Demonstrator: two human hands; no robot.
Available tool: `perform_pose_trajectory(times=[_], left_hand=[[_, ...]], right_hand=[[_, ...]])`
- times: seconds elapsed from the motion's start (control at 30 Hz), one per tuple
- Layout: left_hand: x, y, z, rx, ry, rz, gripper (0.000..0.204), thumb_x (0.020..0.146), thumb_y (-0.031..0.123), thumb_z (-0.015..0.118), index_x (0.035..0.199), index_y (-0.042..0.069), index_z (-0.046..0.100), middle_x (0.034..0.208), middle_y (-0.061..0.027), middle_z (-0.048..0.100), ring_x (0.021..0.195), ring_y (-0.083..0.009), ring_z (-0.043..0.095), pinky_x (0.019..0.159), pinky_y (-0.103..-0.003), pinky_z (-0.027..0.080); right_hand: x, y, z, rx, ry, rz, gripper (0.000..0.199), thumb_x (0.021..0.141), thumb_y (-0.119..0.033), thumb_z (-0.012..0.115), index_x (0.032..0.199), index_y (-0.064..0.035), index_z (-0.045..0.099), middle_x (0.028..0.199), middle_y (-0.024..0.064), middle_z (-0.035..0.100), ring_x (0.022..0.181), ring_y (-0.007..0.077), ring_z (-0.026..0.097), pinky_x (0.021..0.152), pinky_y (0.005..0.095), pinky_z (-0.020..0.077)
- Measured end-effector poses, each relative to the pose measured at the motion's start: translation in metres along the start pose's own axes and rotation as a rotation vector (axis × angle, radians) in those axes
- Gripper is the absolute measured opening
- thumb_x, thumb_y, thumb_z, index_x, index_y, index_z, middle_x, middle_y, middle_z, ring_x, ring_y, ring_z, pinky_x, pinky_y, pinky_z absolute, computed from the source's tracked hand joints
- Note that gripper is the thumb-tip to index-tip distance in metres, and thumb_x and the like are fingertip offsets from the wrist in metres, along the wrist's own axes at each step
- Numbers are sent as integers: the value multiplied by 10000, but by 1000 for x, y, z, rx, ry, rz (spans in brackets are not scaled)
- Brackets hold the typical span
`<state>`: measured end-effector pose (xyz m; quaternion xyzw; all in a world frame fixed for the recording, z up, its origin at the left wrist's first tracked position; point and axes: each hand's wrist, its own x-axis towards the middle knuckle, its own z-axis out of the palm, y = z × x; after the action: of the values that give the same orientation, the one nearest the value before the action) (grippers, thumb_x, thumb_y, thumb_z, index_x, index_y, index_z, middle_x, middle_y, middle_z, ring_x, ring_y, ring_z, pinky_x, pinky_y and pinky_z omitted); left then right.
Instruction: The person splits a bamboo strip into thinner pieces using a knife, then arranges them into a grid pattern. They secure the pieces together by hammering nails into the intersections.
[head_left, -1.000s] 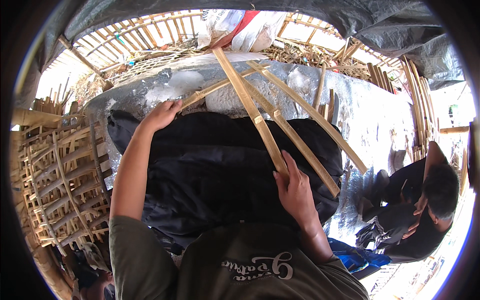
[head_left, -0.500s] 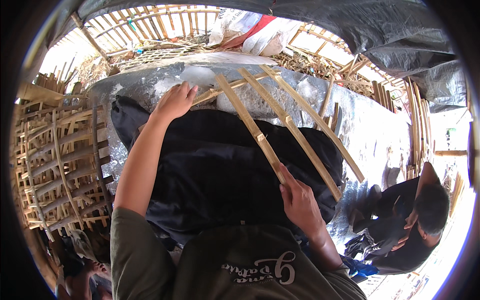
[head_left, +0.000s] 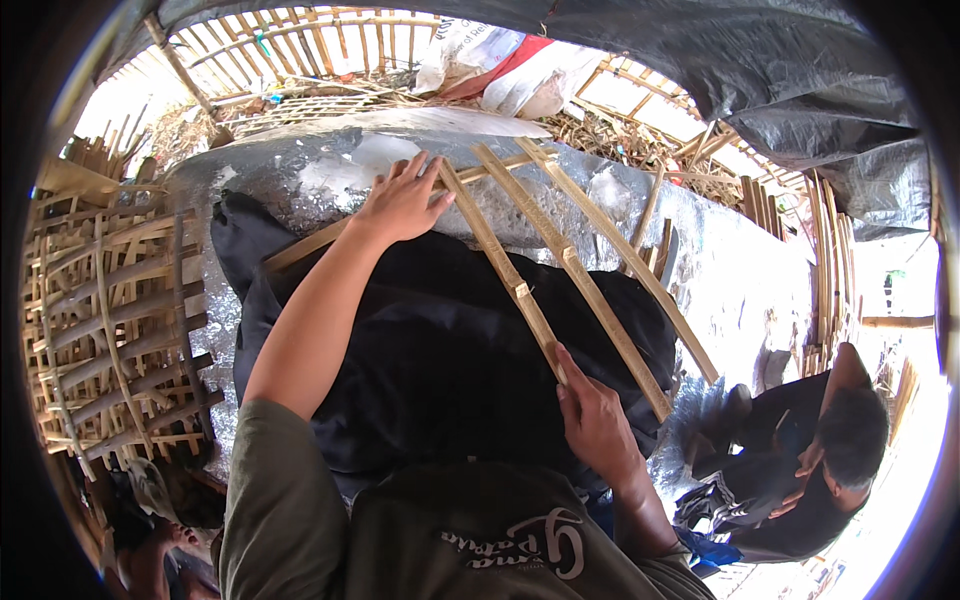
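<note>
My right hand (head_left: 597, 418) is closed round the near end of a bamboo slat (head_left: 497, 262), which slants up and left from it. My left hand (head_left: 402, 198) rests over a crosswise bamboo strip (head_left: 303, 247), its fingers stretched and apart, close beside the far end of that slat. Two more slats lie to the right, a middle slat (head_left: 572, 262) and an outer slat (head_left: 640, 268). Their far ends meet the crosswise strip, which my left hand and forearm partly hide. Black cloth (head_left: 430, 330) spreads beneath the slats and my forearms.
The cloth lies against a grey, worn, rock-like surface (head_left: 240, 180). A woven bamboo lattice (head_left: 120, 325) stands at left. At lower right another person (head_left: 800, 460) sits bent over. Bamboo sticks (head_left: 830, 265) lean at right, and a dark tarpaulin (head_left: 800, 90) hangs overhead.
My left hand has slid right along the crosswise strip to the far end of the held slat, its fingers spreading. My right hand keeps its grip. The view has shifted slightly.
</note>
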<state>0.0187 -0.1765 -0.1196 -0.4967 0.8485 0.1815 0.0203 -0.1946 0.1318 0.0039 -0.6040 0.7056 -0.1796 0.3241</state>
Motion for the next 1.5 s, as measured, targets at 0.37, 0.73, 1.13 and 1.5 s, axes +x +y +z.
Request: perform_pose_trajectory(times=[0.37,0.73,1.13,1.5], left_hand=[[-1,0,3,48,-85,25,1000,899,410,722,1629,298,47,1662,-212,175,1410,-514,381,1122,-589,410],[8,-8,4,-3,-136,-40,849,959,291,662,1619,360,132,1349,-223,584,1214,-432,594,1010,-509,514],[28,-24,25,-7,-72,74,777,964,156,613,1599,364,218,1121,-269,686,1030,-462,659,929,-538,524],[20,-13,7,-48,-180,4,777,968,146,620,1596,384,228,1328,-285,599,1220,-487,567,1029,-522,464]], right_hand=[[4,8,-1,-28,-14,-69,553,980,-38,551,1516,-66,416,856,278,642,826,463,644,754,521,481],[3,5,1,-117,-35,-65,599,960,-53,598,1525,-63,398,831,267,633,791,454,648,740,523,492],[-22,4,-30,12,-48,97,630,980,-128,617,1548,-62,352,788,230,672,826,456,668,734,478,513],[-89,33,-141,2,460,404,735,1072,-583,297,1183,17,708,1182,183,713,778,168,705,696,283,544]])
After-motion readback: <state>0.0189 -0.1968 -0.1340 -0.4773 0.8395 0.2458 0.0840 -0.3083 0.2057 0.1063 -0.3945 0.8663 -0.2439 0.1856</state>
